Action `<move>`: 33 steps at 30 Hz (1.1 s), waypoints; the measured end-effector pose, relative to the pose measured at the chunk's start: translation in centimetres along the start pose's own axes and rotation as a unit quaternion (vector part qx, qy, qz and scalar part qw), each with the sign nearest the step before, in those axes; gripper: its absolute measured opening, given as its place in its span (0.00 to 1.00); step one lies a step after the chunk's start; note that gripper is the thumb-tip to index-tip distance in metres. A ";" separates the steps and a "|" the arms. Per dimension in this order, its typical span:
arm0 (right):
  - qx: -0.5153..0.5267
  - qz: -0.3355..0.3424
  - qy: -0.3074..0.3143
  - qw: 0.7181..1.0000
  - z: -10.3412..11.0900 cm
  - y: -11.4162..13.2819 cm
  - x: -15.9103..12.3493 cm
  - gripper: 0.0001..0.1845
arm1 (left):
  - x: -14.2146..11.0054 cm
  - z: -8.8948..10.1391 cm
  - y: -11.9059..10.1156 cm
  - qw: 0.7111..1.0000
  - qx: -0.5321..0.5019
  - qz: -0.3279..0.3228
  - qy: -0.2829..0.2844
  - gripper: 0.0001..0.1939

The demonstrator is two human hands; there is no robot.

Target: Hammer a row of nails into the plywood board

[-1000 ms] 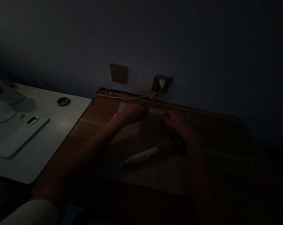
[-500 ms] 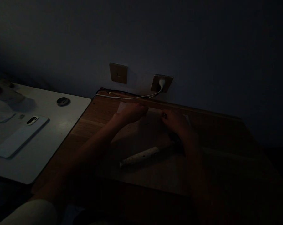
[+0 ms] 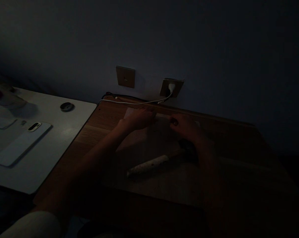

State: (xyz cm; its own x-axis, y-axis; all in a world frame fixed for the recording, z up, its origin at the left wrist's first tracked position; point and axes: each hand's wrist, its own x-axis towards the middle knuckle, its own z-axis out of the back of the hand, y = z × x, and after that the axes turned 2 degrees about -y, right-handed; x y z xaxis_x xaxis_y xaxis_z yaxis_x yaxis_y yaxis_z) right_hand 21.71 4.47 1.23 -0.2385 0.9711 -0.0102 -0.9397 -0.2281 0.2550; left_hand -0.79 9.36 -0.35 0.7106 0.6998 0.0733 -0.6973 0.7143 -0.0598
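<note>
The handle (image 3: 149, 164) looks matt, the desk (image 3: 93, 129) grained wood, white table (image 3: 62, 130) glossy.

Both arms reach out over the wooden tabletop (image 3: 92, 132), the hands side by side close to its far edge, a gap between them. The left forearm (image 3: 97, 153) slants in over the near left corner, bare up to a pale sleeve (image 3: 35, 224); the left hand (image 3: 142, 117) is back upward, fingers pointing toward its partner. The right forearm (image 3: 207, 162) comes up from the near edge, mostly lost in shadow. The right hand (image 3: 185, 126) turns inward, fingers curled round a small dark hollow. It's too dim for me to make out either set of fingertips.
</note>
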 end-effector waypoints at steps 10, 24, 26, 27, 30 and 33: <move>0.111 0.051 0.061 0.991 -0.3 -0.3 -0.3 0.22 | -0.4 0.9 -0.8 0.996 -0.066 -0.047 0.030 0.09; -0.021 -0.103 0.038 0.994 0.5 -4.0 -0.4 0.10 | -1.2 1.9 2.4 0.995 -0.082 0.024 0.045 0.09; -0.025 -0.102 0.042 0.994 0.1 -3.8 -0.2 0.10 | -1.1 1.7 2.5 0.995 -0.085 0.027 0.047 0.10; -0.028 -0.101 0.042 0.994 -0.1 -3.8 -0.1 0.09 | -1.0 1.7 2.6 0.995 -0.088 0.028 0.049 0.11; -0.033 -0.092 0.036 0.995 -0.1 -3.8 0.0 0.07 | -1.1 1.5 2.9 0.994 -0.094 0.024 0.056 0.13; -0.033 -0.083 0.023 0.996 0.3 -3.6 0.0 0.07 | -1.2 1.7 2.9 0.993 -0.099 0.026 0.058 0.14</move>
State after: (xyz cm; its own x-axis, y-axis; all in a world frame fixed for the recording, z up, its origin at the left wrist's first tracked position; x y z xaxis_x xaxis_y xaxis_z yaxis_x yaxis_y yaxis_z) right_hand 25.16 5.36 0.59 -0.0879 0.9919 -0.0916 -0.9808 -0.0701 0.1822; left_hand -3.85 10.60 1.07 0.6883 0.7237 -0.0499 -0.7092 0.6568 -0.2564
